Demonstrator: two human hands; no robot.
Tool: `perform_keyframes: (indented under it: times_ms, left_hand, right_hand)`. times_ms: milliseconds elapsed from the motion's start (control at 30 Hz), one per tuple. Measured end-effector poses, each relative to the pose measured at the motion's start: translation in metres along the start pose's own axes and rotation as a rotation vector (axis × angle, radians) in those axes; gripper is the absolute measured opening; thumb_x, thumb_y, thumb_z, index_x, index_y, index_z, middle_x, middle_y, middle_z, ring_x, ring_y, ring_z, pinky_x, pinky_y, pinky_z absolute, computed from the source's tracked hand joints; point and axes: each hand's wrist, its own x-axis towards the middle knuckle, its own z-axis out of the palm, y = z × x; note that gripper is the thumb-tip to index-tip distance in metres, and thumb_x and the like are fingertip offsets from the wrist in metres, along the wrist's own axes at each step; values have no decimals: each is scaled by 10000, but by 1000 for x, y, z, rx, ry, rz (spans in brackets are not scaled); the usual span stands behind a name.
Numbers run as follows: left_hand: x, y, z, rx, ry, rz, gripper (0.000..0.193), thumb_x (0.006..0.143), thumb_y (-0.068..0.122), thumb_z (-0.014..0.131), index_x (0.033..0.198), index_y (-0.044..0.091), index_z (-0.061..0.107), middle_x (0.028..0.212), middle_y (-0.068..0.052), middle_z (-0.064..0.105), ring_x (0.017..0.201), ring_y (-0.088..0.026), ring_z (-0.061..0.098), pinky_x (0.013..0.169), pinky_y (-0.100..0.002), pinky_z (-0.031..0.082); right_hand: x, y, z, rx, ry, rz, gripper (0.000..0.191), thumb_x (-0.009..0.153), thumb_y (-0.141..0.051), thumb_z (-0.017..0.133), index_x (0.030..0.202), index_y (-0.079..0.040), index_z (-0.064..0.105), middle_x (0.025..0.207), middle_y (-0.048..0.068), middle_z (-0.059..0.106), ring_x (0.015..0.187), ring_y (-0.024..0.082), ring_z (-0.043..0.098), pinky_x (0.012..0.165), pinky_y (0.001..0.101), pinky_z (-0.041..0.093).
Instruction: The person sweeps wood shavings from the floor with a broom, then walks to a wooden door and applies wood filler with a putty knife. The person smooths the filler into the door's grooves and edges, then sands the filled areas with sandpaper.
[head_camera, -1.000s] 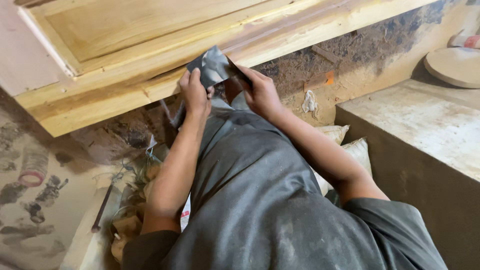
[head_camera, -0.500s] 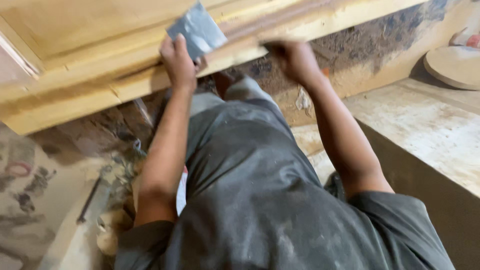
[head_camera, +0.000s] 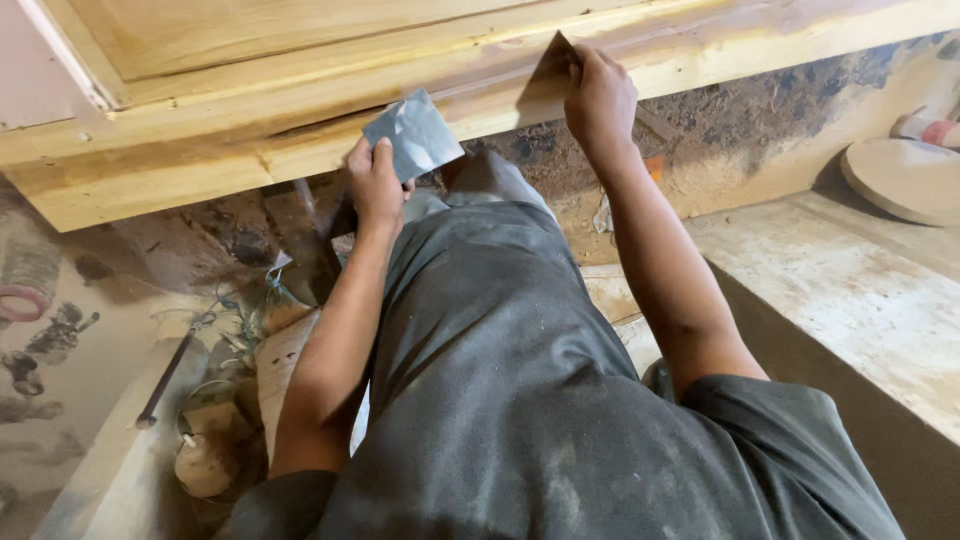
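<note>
Pale grainy wooden frame (head_camera: 300, 130); left hand (head_camera: 375, 190) fingers pinch grey sheet (head_camera: 412, 135); right hand (head_camera: 598, 100) fingers clamp frame.

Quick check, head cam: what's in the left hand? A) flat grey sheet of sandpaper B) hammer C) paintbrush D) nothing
A: the left hand grips a flat grey sheet by its lower edge, held up against the wooden frame, while the right hand presses a small dark piece onto the wood further along.
</note>
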Motion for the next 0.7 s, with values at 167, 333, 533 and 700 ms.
perform_keyframes:
  times_ms: [167,333,533,700]
  left_hand:
    - [-4,-1,-31,22,-26,-21,204,1065,150,488,976,7,604,685,-50,610,436,-126,532,341,-271,383]
    - [-7,-4,-46,32,-36,-86,182,1060,154,488,1023,33,620,712,-33,622,451,-109,525,363,-261,406]
    - [-8,-10,-51,43,-88,-60,190,1064,156,490,1000,26,613,683,-45,608,436,-121,521,347,-268,380]
    - [-14,-12,-65,-28,-87,-62,177,1075,153,480,1028,29,597,706,-48,611,446,-123,514,351,-274,378]
  right_hand:
    - [-15,-20,47,-153,49,35,332,961,-13,604,1284,-36,675,1232,135,716,1053,243,693,799,308,580]
    - [-32,-50,67,-172,28,22,473,831,70,634,1286,-55,670,1247,116,707,1051,238,676,727,302,574]
    - [-59,-110,65,-134,11,-98,372,921,-23,660,1293,-29,656,1248,140,700,1013,243,693,639,314,586]
    - [-74,-157,50,-5,7,-281,477,779,-204,778,1164,61,681,1093,206,719,910,300,697,587,348,595]
